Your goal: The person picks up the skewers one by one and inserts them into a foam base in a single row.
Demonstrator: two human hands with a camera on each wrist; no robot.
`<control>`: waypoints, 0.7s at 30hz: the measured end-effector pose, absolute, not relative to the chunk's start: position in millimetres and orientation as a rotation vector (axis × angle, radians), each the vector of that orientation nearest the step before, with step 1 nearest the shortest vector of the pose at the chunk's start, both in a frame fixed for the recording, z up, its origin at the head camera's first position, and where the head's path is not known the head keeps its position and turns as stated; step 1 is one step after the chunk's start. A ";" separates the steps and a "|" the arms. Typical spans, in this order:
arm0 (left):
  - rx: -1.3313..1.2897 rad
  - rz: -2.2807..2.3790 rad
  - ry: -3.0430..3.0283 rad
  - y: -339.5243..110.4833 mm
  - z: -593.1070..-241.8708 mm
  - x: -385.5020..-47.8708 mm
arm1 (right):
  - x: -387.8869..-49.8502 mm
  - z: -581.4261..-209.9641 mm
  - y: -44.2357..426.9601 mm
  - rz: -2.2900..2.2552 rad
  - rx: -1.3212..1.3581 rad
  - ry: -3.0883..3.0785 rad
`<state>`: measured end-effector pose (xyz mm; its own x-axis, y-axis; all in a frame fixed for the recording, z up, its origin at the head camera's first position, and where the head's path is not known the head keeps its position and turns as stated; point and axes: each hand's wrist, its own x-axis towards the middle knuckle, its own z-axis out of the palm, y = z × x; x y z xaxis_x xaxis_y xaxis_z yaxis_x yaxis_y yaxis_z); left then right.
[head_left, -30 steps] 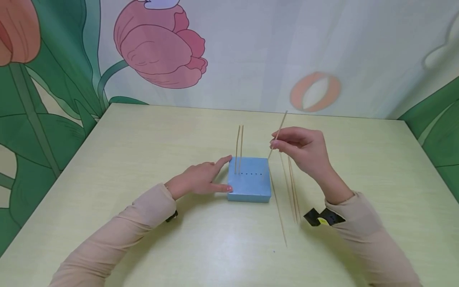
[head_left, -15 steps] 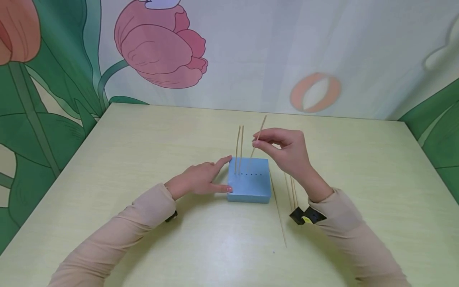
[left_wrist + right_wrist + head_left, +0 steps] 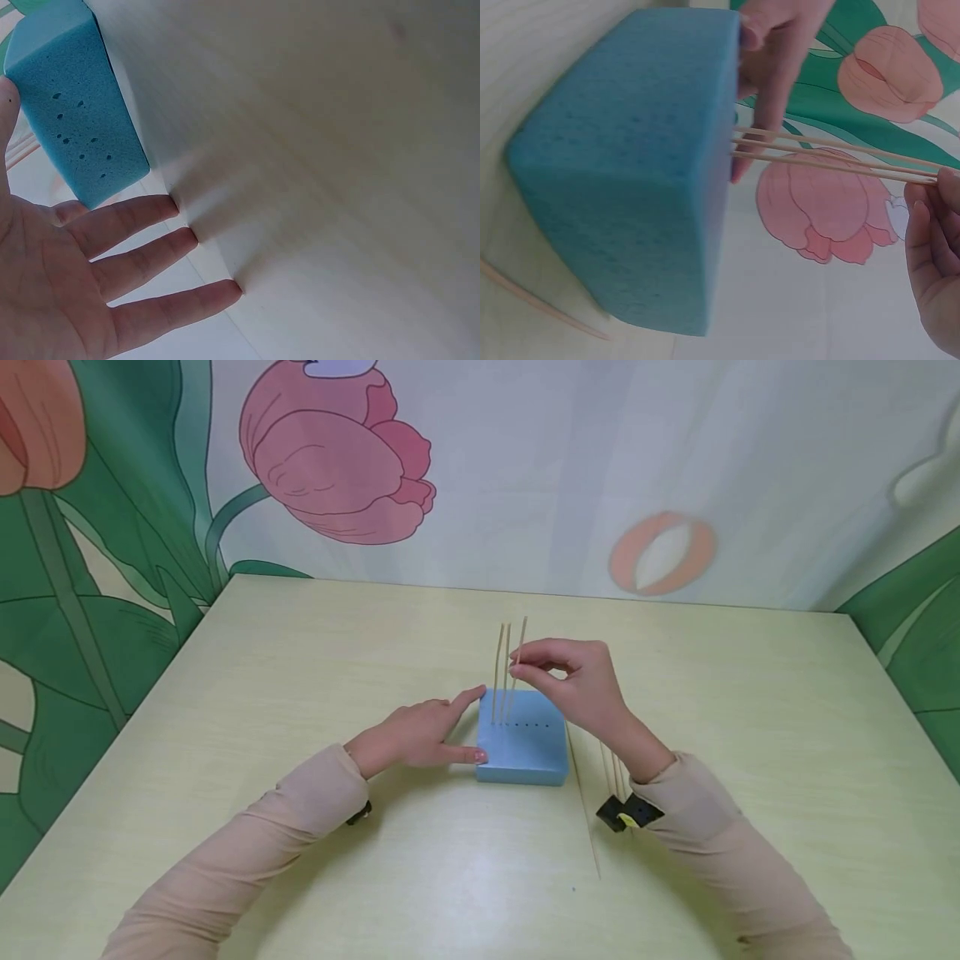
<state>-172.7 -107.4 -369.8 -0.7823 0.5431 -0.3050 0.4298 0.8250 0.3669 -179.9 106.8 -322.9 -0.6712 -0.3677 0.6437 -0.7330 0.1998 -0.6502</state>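
Observation:
A blue foam block [image 3: 536,753] with a row of small holes in its top lies on the table. Two thin bamboo skewers [image 3: 497,664] stand upright in its left holes. My right hand [image 3: 573,681] pinches a third skewer [image 3: 522,631] between thumb and fingertips, just right of those two. In the right wrist view its lower end meets the top of the block [image 3: 630,142]; how deep it sits I cannot tell. The thumb and index finger of my left hand [image 3: 420,732] touch the block's left corners, while the other fingers [image 3: 142,262] lie straight against the table.
One loose skewer [image 3: 583,806] lies right of the block. Several more skewers [image 3: 611,768] lie beyond it, partly hidden under my right forearm and its wrist camera [image 3: 628,812]. A flower-printed curtain [image 3: 525,477] hangs behind the table's far edge.
My right hand has moved left with the pinched skewer, from beside the block's right edge to next to the two standing skewers. That skewer is now nearly upright. The left hand has stayed put.

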 end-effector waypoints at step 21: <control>0.747 0.397 2.618 -108.0 -370.2 -170.9 | -181.4 -343.1 163.4 1.282 0.761 -2.605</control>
<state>-170.9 -108.0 -370.2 -0.7830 0.5523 -0.2863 0.4427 0.8180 0.3672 -181.4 163.4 -343.1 -0.8623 -0.3784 0.3366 -0.4976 0.5091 -0.7022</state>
